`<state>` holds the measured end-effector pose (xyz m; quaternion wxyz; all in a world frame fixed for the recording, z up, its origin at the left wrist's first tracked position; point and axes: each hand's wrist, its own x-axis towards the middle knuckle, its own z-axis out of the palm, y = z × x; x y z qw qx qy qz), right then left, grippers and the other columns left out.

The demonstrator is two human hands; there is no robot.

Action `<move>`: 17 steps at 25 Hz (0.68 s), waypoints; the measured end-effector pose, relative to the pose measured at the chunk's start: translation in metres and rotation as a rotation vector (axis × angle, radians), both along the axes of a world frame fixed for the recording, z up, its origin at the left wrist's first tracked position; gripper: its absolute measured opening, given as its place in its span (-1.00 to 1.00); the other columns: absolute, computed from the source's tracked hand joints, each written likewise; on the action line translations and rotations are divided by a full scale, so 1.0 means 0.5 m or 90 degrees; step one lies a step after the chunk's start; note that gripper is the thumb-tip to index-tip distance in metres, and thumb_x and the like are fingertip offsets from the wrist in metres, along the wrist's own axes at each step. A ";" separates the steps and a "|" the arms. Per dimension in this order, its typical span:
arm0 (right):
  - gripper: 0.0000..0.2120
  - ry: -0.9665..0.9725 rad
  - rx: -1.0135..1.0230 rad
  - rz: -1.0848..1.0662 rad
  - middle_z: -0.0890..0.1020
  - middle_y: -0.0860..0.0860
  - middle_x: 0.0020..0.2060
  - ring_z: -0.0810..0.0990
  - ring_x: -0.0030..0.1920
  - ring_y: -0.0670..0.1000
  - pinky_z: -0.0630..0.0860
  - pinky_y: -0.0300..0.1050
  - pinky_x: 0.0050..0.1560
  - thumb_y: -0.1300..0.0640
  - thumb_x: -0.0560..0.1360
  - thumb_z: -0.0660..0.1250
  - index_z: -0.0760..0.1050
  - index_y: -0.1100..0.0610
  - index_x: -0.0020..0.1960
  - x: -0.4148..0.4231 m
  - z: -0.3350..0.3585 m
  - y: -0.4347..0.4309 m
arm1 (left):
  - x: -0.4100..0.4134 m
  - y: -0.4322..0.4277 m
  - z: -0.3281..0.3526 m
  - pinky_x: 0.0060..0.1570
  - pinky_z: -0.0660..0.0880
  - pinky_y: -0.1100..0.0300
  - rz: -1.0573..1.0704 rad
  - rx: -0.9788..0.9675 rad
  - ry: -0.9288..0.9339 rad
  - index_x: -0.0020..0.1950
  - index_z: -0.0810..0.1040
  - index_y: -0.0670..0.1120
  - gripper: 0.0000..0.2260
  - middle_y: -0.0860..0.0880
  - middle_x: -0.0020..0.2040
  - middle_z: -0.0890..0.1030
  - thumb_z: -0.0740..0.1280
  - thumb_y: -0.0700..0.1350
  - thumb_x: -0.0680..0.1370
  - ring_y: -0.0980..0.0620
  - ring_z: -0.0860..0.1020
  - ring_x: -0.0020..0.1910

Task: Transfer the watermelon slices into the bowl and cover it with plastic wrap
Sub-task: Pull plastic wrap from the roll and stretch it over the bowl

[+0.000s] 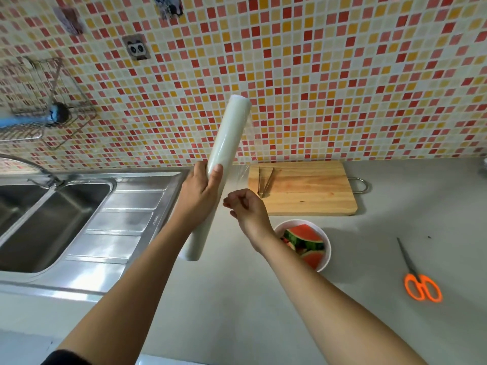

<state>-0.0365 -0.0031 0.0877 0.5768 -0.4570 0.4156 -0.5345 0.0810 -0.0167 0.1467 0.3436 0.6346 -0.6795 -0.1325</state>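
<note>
The left hand grips the roll near its middle, holding it tilted above the worktop beside the sink. The right hand, just beside it, is curled and seems to pinch the loose film, which is too clear to be sure. The bowl with the slices sits before the board at the back edge. Tongs lie on the board, and scissors lie towards the right.

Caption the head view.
Left hand grips plastic wrap roll; right hand pinches its film near bowl of watermelon slices.
</note>
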 end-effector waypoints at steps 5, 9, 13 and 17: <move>-0.89 -0.051 0.031 -0.026 0.54 -0.08 -0.17 0.64 -0.15 -0.15 0.48 -0.27 -0.18 0.11 0.59 0.16 0.36 0.03 -0.12 0.002 -0.003 0.004 | -0.023 -0.022 0.001 -0.26 0.30 0.16 0.015 -0.025 -0.053 0.11 0.36 -0.12 -0.61 -0.08 -0.07 0.46 0.05 0.20 0.59 -0.05 0.46 -0.16; -0.91 -0.038 -0.002 -0.005 0.57 -0.10 -0.09 0.56 -0.14 -0.19 0.44 -0.25 -0.12 0.04 0.55 0.23 0.40 -0.08 0.06 -0.021 0.002 0.005 | -0.055 -0.031 0.013 -0.35 0.31 0.28 -0.015 0.004 0.061 0.06 0.34 -0.07 -0.67 0.00 -0.16 0.48 0.03 0.18 0.60 0.13 0.46 -0.24; -0.73 -0.053 -0.038 -0.027 0.57 -0.06 -0.22 0.53 -0.14 -0.09 0.44 -0.20 -0.01 0.14 0.50 0.32 0.43 -0.11 0.15 -0.044 0.000 0.008 | -0.080 -0.038 0.032 -0.32 0.33 0.27 -0.062 0.037 0.123 0.06 0.33 -0.02 -0.69 0.08 -0.18 0.45 0.01 0.20 0.60 0.15 0.47 -0.21; -0.77 -0.017 -0.063 -0.053 0.54 -0.04 -0.20 0.57 -0.10 -0.09 0.43 -0.22 -0.05 0.20 0.55 0.22 0.31 -0.12 0.05 -0.055 -0.004 0.009 | -0.094 -0.037 0.036 -0.33 0.31 0.29 -0.083 0.036 0.137 0.05 0.32 -0.02 -0.71 0.11 -0.20 0.43 0.01 0.18 0.61 0.17 0.45 -0.23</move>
